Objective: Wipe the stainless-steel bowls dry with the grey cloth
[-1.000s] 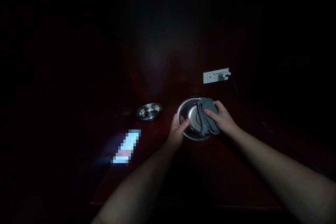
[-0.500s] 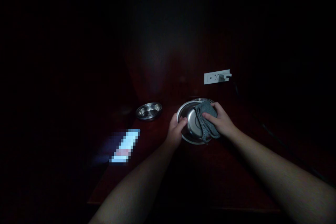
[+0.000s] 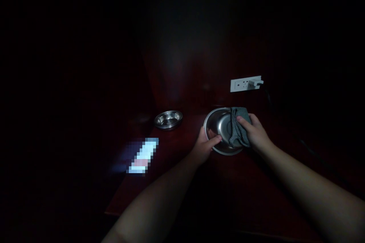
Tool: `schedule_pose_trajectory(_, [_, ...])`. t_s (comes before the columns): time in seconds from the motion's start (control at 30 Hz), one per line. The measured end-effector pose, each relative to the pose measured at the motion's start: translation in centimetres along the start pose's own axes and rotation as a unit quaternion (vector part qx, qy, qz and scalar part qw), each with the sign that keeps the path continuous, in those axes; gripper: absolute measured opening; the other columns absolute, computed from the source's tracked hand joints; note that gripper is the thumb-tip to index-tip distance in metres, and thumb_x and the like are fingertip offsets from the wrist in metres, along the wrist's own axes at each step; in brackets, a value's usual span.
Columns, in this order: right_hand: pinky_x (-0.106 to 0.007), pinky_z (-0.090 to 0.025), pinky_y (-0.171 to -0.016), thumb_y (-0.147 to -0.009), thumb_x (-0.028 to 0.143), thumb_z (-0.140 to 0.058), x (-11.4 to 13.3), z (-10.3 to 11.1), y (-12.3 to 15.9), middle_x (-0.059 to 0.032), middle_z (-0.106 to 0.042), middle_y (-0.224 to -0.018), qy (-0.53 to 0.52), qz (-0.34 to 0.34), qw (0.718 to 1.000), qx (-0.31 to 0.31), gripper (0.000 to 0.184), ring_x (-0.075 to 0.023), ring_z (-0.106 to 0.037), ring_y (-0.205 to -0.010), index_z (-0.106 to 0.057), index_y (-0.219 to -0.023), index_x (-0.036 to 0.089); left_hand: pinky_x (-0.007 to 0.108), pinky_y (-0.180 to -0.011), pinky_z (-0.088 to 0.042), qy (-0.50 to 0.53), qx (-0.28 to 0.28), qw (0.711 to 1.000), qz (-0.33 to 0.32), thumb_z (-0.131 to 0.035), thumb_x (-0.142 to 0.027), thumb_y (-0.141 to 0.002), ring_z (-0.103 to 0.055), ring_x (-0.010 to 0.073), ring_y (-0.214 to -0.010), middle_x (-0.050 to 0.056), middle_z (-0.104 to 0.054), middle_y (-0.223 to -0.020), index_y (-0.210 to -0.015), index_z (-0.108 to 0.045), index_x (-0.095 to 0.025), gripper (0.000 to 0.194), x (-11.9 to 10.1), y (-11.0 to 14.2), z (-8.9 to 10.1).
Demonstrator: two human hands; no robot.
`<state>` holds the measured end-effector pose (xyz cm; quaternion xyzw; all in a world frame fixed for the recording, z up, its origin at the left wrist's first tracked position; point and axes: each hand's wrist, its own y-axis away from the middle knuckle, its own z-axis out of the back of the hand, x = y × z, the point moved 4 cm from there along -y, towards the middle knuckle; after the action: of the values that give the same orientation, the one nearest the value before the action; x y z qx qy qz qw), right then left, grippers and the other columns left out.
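A shiny steel bowl [image 3: 225, 125] is tilted up over the dark red table, its inside turned toward me. My left hand [image 3: 205, 145] grips its left rim, thumb inside and fingers behind. On the opposite side my right hand [image 3: 256, 132] is closed on a folded grey cloth [image 3: 242, 123], which wraps over the bowl's right rim. The thumb presses the cloth from the front, and the other fingers are mostly hidden behind it.
Several shallow steel dishes [image 3: 168, 120] appear stacked on the table [image 3: 182, 148] to the left. Nearer me lies a bright, pixelated phone-like screen [image 3: 144, 155]. A white wall socket [image 3: 245, 83] with a plug and cord is behind. The surroundings are very dark.
The cloth in my right hand has shifted from inside the bowl to its right rim. The whole scene sits slightly farther right in view. My left hand keeps its hold on the bowl.
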<state>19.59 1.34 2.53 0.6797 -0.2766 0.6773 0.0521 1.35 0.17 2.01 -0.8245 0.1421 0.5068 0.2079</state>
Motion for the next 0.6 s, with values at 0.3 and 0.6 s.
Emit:
schedule_pose_trajectory(0.3, [-0.037, -0.05, -0.057, -0.063, 0.057, -0.068, 0.4, 0.3, 0.2, -0.0018, -0.06, -0.076, 0.061, 0.047, 0.997, 0.012, 0.042, -0.0224, -0.059, -0.068, -0.05, -0.084, 0.025, 0.038, -0.085, -0.044, -0.024, -0.023, 0.996, -0.08, -0.074, -0.027, -0.062, -0.056, 0.0191, -0.089, 0.003, -0.058, -0.093, -0.106, -0.05, -0.018, 0.05, -0.2, -1.0, 0.5])
schedule_pose_trajectory(0.6, [-0.041, -0.049, -0.067, -0.065, 0.057, -0.066, 0.6, 0.0, 0.5, -0.0032, -0.059, -0.083, 0.102, 0.073, 0.991, 0.043, 0.044, -0.0243, -0.059, -0.075, -0.047, -0.087, 0.025, 0.039, -0.087, -0.043, -0.067, -0.037, 0.991, -0.107, -0.074, -0.028, -0.062, -0.057, 0.0212, -0.093, 0.005, -0.06, -0.098, -0.103, -0.05, -0.018, 0.049, -0.9, -0.9, 0.5])
